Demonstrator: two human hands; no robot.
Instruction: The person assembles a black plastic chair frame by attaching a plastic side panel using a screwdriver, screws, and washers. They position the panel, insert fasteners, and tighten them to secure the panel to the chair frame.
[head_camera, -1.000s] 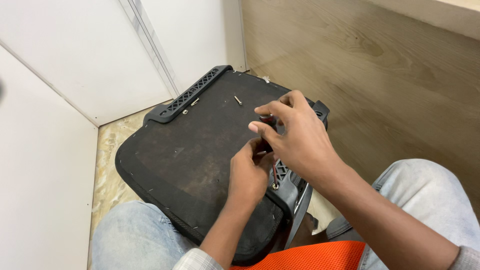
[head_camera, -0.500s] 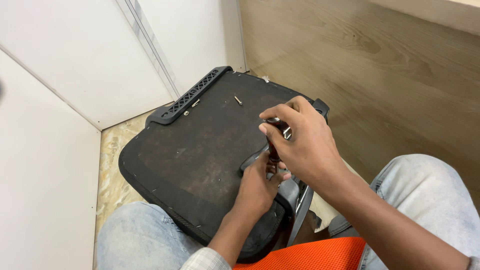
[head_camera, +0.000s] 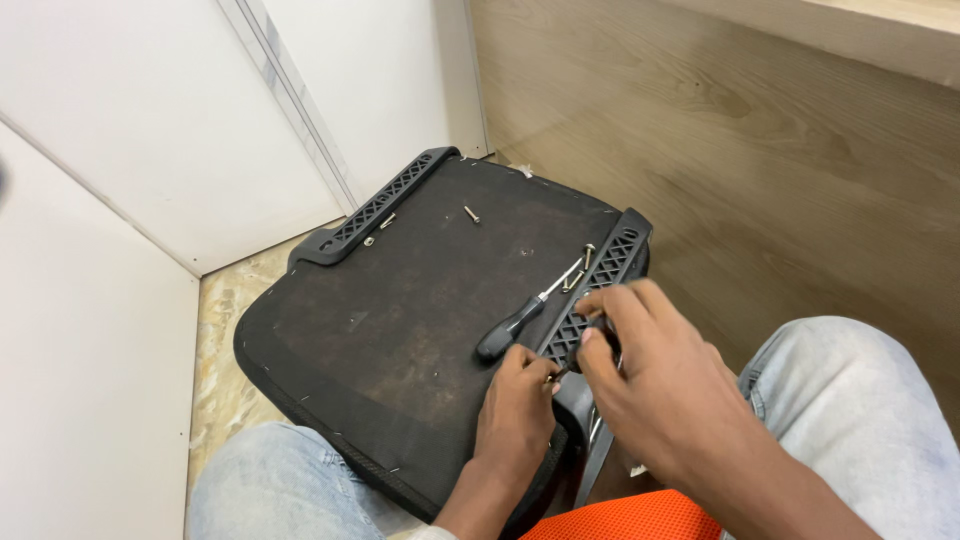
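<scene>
Seat base (head_camera: 400, 330), upturned, black and fabric-covered, resting across denim-clad knees, black perforated plastic bracket (head_camera: 375, 207) along its far-left edge. Small silver screw (head_camera: 471, 213) lying loose on the fabric, well apart from both hands. Black-handled screwdriver (head_camera: 520, 318) set down on the fabric, unheld, steel shaft aimed at a cluster of loose screws (head_camera: 580, 266) beside the second black perforated plastic bracket (head_camera: 595, 292) on the right edge.

Risk, as a judgement: tilted seat on the lap, so loose screws and screwdriver liable to roll off onto the floor with any shift of the knees; small part between the fingertips easily dropped or started crooked, since both hands crowd one spot.

Left hand (head_camera: 517, 412): fingers drawn together, tips pinching something small and dark at the near end of the right bracket; what exactly, too small to tell. Right hand (head_camera: 660, 390): fingers curled and pressed down onto the same bracket end, thumb beside the left fingertips, hands touching or nearly so.
</scene>
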